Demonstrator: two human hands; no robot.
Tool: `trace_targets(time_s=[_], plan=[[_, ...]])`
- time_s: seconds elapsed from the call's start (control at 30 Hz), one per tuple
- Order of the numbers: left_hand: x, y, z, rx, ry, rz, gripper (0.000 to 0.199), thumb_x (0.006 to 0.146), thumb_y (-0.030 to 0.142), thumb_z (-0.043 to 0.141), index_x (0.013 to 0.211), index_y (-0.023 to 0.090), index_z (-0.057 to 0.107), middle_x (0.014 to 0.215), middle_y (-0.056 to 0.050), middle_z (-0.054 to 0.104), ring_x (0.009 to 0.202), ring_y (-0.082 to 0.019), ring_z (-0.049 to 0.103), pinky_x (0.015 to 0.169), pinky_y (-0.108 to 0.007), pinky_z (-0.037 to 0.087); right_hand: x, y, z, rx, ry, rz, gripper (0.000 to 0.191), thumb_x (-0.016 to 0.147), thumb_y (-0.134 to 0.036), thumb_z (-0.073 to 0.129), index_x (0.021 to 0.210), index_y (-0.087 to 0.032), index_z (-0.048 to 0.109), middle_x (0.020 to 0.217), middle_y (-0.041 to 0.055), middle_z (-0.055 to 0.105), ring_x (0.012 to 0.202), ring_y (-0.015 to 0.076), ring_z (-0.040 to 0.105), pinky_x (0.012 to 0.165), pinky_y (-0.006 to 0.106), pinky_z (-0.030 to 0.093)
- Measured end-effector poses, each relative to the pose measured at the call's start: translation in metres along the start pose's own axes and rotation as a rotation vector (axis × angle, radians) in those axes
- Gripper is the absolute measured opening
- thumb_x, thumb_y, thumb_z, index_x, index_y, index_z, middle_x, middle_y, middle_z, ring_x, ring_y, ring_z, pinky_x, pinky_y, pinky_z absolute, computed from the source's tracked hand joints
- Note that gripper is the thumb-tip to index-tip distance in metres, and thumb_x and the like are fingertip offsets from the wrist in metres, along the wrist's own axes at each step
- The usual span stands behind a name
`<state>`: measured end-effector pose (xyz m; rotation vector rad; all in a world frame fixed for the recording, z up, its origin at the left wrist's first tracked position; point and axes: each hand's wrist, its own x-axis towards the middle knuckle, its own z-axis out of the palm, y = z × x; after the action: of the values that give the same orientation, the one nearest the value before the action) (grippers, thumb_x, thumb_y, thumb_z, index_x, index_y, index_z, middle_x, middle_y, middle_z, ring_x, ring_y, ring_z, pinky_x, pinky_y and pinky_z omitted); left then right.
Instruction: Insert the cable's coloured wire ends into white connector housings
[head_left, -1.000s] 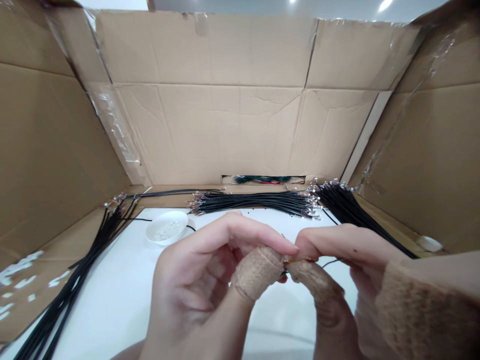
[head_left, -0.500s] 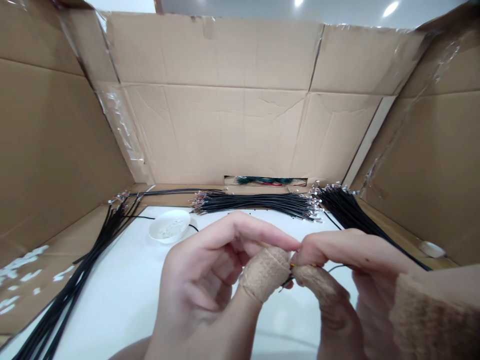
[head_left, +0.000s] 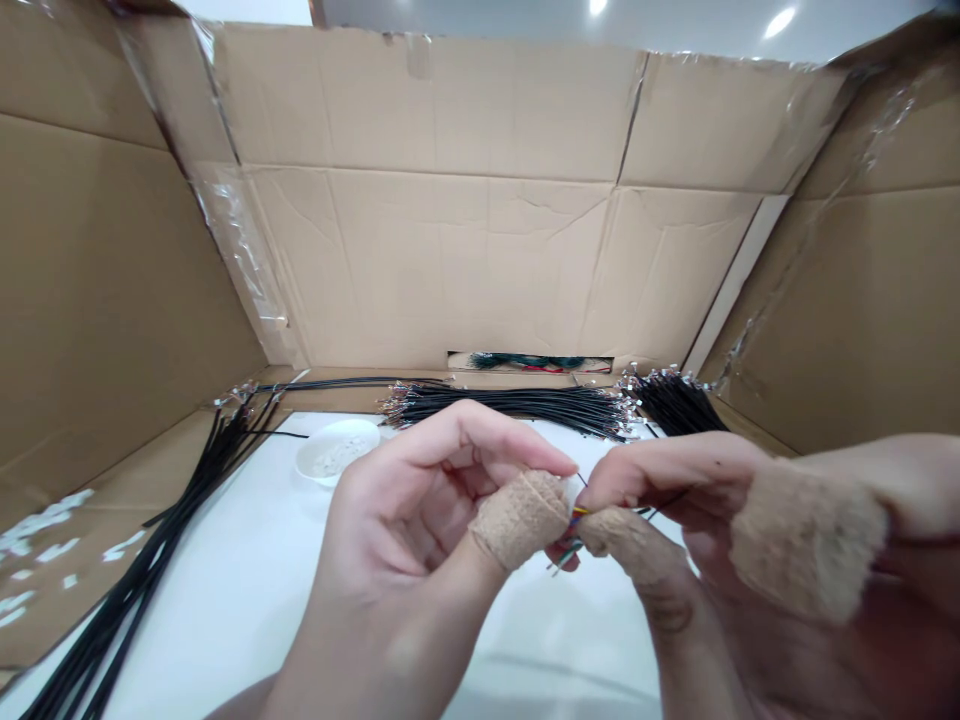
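Observation:
Over the middle of the white table, my left hand [head_left: 450, 520] pinches a small white connector [head_left: 572, 490] between its taped thumb and index finger. Most of the connector is hidden by the fingertips. Close against it, my right hand [head_left: 675, 530] is closed on thin coloured wires [head_left: 579, 513], with a yellow one plainest. Tan tape wraps both thumbs and a finger of the right hand. Loose wire ends [head_left: 564, 557], some green and white, stick out below the fingertips. Whether the yellow wire sits inside the connector, I cannot tell.
A white bowl [head_left: 306, 462] with small white pieces stands left of my hands. Bundles of black cables lie at the left [head_left: 161, 540], back [head_left: 510, 400] and back right [head_left: 679, 405]. White pieces [head_left: 45, 530] lie on the cardboard at left. Cardboard walls [head_left: 450, 270] enclose the table [head_left: 247, 590].
Both hands have shifted slightly left and up. The fingertips have parted a little, so the white connector and more coloured wires show. The right hand has turned, bringing its taped finger further into view.

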<state>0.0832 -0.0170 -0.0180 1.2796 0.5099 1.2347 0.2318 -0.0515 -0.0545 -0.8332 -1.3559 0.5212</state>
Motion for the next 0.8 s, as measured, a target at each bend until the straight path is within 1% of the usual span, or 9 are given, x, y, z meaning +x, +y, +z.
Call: trace_targets(time_s=[0.07,0.1,0.17,0.27,0.4,0.5,0.6,0.7,0.8], plan=[[0.001,0.001,0.0,0.02,0.024,0.022,0.01,0.083,0.016,0.075,0.078,0.024,0.077,0.067,0.004,0.071,0.063,-0.007,0.066,0.06,-0.01,0.055,0.005,-0.011,0.001,0.026,-0.036,0.018,0.028,0.071,-0.007,0.075,0.076,-0.031,0.063,0.079,0.0021,0.075,0.064,0.0267,0.073,0.041,0.033,0.059],[0.001,0.001,-0.001,0.032,0.028,0.031,0.01,0.083,0.017,0.075,0.079,0.025,0.077,0.068,0.004,0.072,0.063,-0.008,0.067,0.06,-0.011,0.056,0.007,-0.015,0.002,0.034,-0.028,0.024,0.029,0.071,-0.005,0.074,0.08,-0.03,0.06,0.079,0.0023,0.075,0.062,0.0251,0.073,0.042,0.032,0.061],[0.002,0.001,-0.001,0.058,0.031,0.037,0.01,0.084,0.017,0.074,0.083,0.027,0.078,0.07,0.004,0.074,0.065,-0.009,0.068,0.061,-0.011,0.056,0.008,-0.023,0.007,0.032,0.031,0.026,0.034,0.074,-0.003,0.071,0.085,-0.03,0.053,0.079,0.0014,0.073,0.064,0.0228,0.073,0.048,0.03,0.064],[0.002,-0.001,-0.003,0.11,0.042,0.069,0.014,0.085,0.018,0.073,0.088,0.029,0.08,0.073,0.004,0.076,0.067,-0.009,0.07,0.062,-0.011,0.056,0.008,-0.03,0.013,-0.021,0.119,0.01,0.039,0.074,0.001,0.07,0.084,-0.029,0.047,0.082,-0.0005,0.071,0.072,0.0203,0.074,0.054,0.027,0.066],[0.003,-0.002,-0.005,0.165,0.066,0.145,0.017,0.085,0.014,0.072,0.084,0.03,0.08,0.076,0.005,0.076,0.067,-0.008,0.069,0.062,-0.008,0.055,0.009,-0.035,0.019,-0.109,0.177,-0.016,0.035,0.079,-0.002,0.067,0.09,-0.029,0.048,0.083,-0.0001,0.07,0.075,0.0192,0.073,0.055,0.025,0.064],[0.003,-0.001,-0.005,0.175,0.071,0.16,0.018,0.085,0.013,0.072,0.082,0.029,0.08,0.072,0.006,0.075,0.063,-0.007,0.068,0.059,-0.007,0.054,0.009,-0.035,0.022,-0.103,0.208,-0.019,0.032,0.082,-0.003,0.066,0.09,-0.03,0.049,0.079,-0.0016,0.068,0.076,0.018,0.073,0.06,0.025,0.064],[0.004,-0.001,-0.005,0.182,0.093,0.182,0.019,0.084,0.011,0.071,0.081,0.028,0.08,0.07,0.005,0.074,0.062,-0.007,0.068,0.058,-0.007,0.053,0.009,-0.035,0.025,-0.072,0.232,-0.003,0.028,0.085,-0.006,0.065,0.09,-0.029,0.051,0.08,-0.001,0.067,0.078,0.0175,0.072,0.062,0.024,0.064],[0.005,-0.001,-0.005,0.216,0.107,0.216,0.021,0.085,0.01,0.07,0.082,0.028,0.08,0.071,0.005,0.074,0.063,-0.006,0.067,0.058,-0.007,0.053,0.01,-0.035,0.025,-0.025,0.217,0.005,0.023,0.088,-0.008,0.062,0.091,-0.028,0.052,0.084,0.0005,0.067,0.08,0.0173,0.071,0.065,0.025,0.064],[0.005,-0.002,-0.006,0.268,0.106,0.231,0.021,0.086,0.012,0.07,0.085,0.03,0.08,0.074,0.005,0.073,0.065,-0.007,0.067,0.06,-0.01,0.054,0.012,-0.03,0.019,-0.004,0.146,-0.025,0.017,0.089,-0.013,0.064,0.093,-0.027,0.055,0.085,0.0012,0.067,0.081,0.0162,0.071,0.07,0.024,0.065]])
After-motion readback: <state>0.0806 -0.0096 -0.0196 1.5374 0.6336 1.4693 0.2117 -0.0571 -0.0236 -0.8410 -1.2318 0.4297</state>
